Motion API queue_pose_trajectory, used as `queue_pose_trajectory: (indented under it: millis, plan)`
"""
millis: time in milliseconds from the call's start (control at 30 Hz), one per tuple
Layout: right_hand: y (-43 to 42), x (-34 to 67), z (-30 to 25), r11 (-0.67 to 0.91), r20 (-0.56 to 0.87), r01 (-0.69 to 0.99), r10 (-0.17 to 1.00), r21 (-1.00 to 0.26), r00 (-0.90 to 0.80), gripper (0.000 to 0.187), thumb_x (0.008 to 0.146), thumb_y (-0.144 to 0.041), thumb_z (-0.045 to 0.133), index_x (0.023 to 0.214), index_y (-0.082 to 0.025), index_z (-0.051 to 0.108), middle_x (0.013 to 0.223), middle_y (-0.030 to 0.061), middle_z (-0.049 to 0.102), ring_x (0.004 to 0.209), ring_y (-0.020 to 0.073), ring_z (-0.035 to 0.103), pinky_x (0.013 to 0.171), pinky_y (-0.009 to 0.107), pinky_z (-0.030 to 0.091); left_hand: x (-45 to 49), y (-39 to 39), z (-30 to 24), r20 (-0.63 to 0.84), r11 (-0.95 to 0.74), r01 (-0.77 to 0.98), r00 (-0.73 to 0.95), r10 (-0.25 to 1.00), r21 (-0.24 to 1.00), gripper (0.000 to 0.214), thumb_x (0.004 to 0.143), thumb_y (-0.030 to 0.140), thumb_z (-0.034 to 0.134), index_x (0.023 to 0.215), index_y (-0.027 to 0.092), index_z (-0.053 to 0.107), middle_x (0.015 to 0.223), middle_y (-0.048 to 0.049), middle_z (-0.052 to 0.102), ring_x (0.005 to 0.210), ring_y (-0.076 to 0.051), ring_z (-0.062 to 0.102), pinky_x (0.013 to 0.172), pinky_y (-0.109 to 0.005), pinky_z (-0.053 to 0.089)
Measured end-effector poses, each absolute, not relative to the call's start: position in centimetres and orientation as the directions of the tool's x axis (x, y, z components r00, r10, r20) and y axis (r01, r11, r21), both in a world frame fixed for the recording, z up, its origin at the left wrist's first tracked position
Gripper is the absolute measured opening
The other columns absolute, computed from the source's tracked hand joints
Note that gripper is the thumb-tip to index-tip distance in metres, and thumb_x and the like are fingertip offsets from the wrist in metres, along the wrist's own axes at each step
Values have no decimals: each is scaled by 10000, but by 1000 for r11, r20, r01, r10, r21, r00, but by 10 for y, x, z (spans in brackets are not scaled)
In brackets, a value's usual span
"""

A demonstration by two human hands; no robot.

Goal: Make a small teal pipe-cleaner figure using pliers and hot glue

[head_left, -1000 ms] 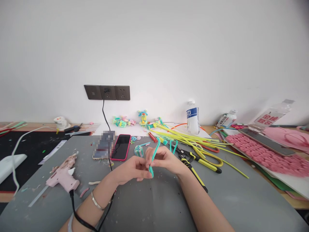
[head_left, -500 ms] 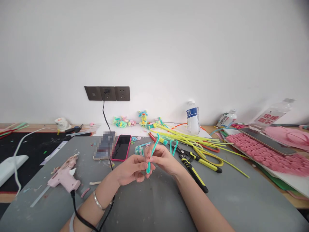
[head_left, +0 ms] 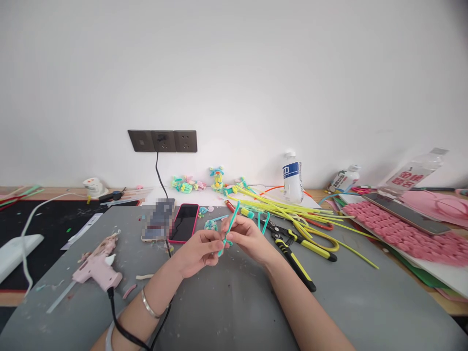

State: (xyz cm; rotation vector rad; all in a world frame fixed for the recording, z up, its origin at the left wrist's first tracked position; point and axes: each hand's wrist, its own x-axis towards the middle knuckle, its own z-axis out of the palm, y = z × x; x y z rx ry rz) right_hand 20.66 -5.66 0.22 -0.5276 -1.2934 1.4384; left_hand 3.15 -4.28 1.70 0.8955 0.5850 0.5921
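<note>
A teal pipe cleaner [head_left: 234, 217] is pinched between my two hands above the grey mat [head_left: 234, 302]. My left hand [head_left: 199, 252] grips its lower, bent end with thumb and fingers. From the right, my right hand [head_left: 245, 236] pinches it close by, fingertips nearly meeting the left ones. One straight end sticks up past the right fingers; the lower part is partly hidden by the fingers. Just beyond the right hand lie teal bent pipe cleaner loops [head_left: 263, 222] and wire-stripping pliers [head_left: 288, 248] with yellow-black handles.
Yellow-green pipe cleaners [head_left: 292, 209] spread at the back right, near a white bottle [head_left: 292, 180]. A pink phone [head_left: 185, 222] lies behind my left hand. At left rests a pink glue gun [head_left: 97, 270] with a black cord. Small pipe cleaner figures [head_left: 217, 179] stand by the wall.
The teal pipe cleaner's lower loop has turned and bent sideways between my fingertips. My left hand has shifted slightly up; both hands still grip it.
</note>
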Motion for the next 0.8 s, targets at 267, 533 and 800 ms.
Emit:
queue_pose_trajectory:
  millis: [267, 533, 800]
  plan:
    - [-59, 206, 10, 218, 337, -337, 875, -916, -348, 150, 823, -313, 761, 868, -196, 678, 791, -5, 634, 671, 126, 570, 647, 265, 483, 30, -42, 16, -220, 463, -179, 696, 683, 868, 361, 617, 326, 894, 617, 144, 582, 579, 29, 492, 493, -44, 341, 455, -203, 195]
    - [-56, 202, 8, 364, 378, -115, 916, -924, -138, 174, 825, -360, 744, 834, -194, 692, 765, 15, 647, 715, 153, 572, 685, 290, 468, 33, -42, 18, -178, 430, -237, 665, 726, 871, 392, 693, 311, 833, 632, 177, 470, 511, 70, 463, 444, -36, 322, 436, -175, 228]
    - [-61, 199, 9, 509, 508, 6, 860, -861, -51, 69, 856, -265, 706, 816, -212, 689, 866, 51, 702, 843, 201, 654, 763, 330, 515, 33, -40, 13, -73, 328, -400, 534, 842, 856, 385, 721, 326, 831, 638, 166, 491, 501, 65, 514, 441, -33, 378, 446, -154, 294]
